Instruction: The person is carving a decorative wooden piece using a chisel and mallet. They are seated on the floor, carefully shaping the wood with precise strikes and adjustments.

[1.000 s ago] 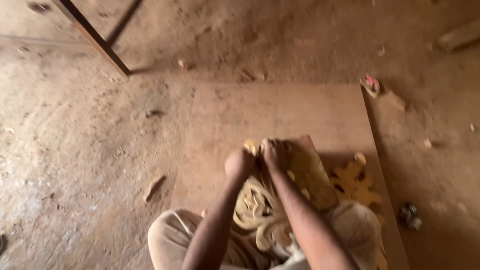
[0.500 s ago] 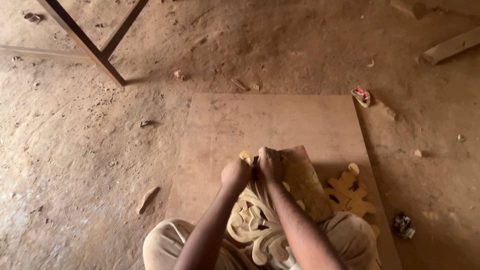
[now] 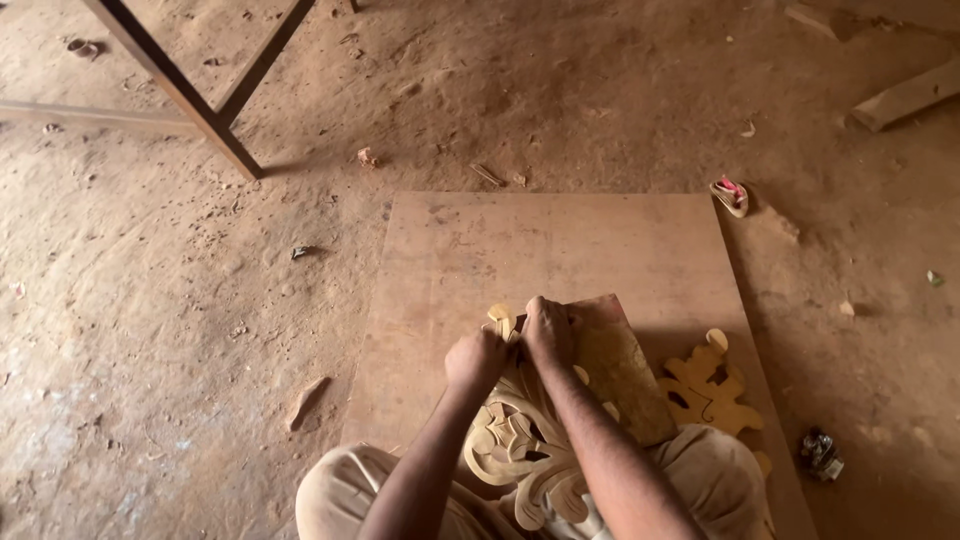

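- The left hand (image 3: pixel 476 358) is closed in a fist on the top edge of the carved wooden piece (image 3: pixel 520 440).
- The right hand (image 3: pixel 548 330) curls shut just beside it; what it grips is hidden.
- The carving lies across the person's lap, over a brown board (image 3: pixel 620 365) on a plywood sheet (image 3: pixel 550 245).

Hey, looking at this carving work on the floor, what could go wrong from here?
Both hands, left hand and right hand, crowd together at the top edge of the carved wooden panel, so a slip might hurt the fingers. The panel rests on the lap, not flat on the plywood board, so it may shift. Its thin scrollwork might snap.
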